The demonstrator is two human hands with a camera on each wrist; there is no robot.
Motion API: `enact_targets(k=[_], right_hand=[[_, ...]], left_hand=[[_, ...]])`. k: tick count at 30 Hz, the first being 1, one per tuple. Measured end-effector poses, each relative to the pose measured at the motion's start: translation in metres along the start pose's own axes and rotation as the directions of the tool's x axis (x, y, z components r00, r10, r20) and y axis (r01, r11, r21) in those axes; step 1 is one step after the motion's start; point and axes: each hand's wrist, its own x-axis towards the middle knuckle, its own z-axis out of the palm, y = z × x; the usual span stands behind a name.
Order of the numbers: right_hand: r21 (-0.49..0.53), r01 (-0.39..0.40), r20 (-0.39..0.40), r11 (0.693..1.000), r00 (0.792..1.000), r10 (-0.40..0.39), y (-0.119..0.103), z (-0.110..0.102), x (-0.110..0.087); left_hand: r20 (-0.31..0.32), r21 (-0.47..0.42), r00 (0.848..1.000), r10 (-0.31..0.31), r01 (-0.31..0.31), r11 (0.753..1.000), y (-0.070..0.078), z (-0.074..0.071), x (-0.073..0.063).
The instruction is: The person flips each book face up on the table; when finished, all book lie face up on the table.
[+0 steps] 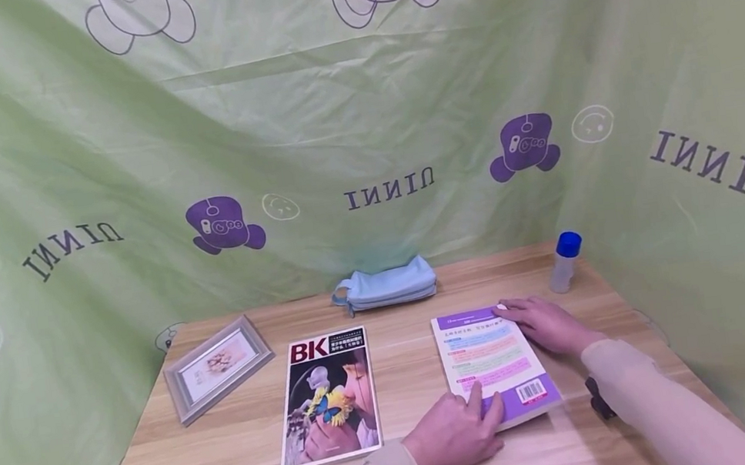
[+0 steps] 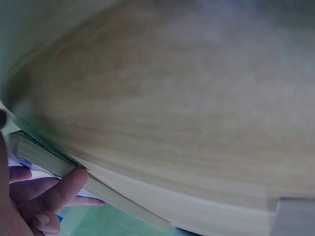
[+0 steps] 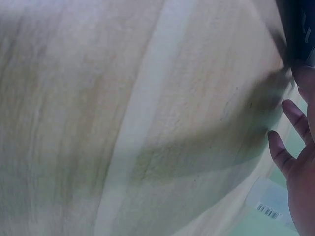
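Note:
A thick book [image 1: 489, 358] with a white and purple back cover lies on the right half of the table, its barcode corner towards me. My left hand [image 1: 453, 433] touches its near left corner, with fingertips on the cover. In the left wrist view, that hand's fingers [image 2: 61, 191] lie along the page edge of the book [image 2: 123, 200]. My right hand [image 1: 547, 326] rests at the far right corner. In the right wrist view, two of its fingers [image 3: 280, 152] extend past the book, whose dark side [image 3: 302, 29] is only partly visible. The right thumb is hidden in the head view.
Left of the book lies a magazine [image 1: 326, 401] marked BK. Farther left is a silver picture frame [image 1: 221, 363]. A light blue pencil case [image 1: 389, 285] sits at the back edge. A blue-capped bottle [image 1: 563, 271] stands beyond my right hand. Green printed cloth [image 1: 302, 117] surrounds the table.

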Motion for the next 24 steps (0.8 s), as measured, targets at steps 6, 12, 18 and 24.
enact_targets(k=[6, 12, 18, 24], right_hand=[[-0.021, -0.014, 0.009, 1.0, 1.0, 0.014, -0.002, 0.0, -0.001], [0.012, -0.037, -0.008, 0.999, 0.999, 0.037, -0.003, 0.002, -0.004], [0.021, -0.059, -0.026, 0.998, 0.998, 0.059, -0.004, 0.003, -0.006], [-0.001, -0.03, -0.089, 1.0, 0.996, 0.03, -0.005, 0.003, -0.004]], left_hand=[[0.016, 0.044, 1.0, 0.004, -0.005, 0.999, 0.0, -0.001, -0.002], [0.019, 0.041, 1.0, 0.006, -0.007, 0.999, -0.002, -0.005, -0.006], [0.076, 0.051, 0.996, 0.039, -0.043, 0.998, -0.006, -0.009, -0.01], [0.049, 0.043, 0.997, 0.067, -0.069, 0.997, -0.01, -0.015, -0.016]])
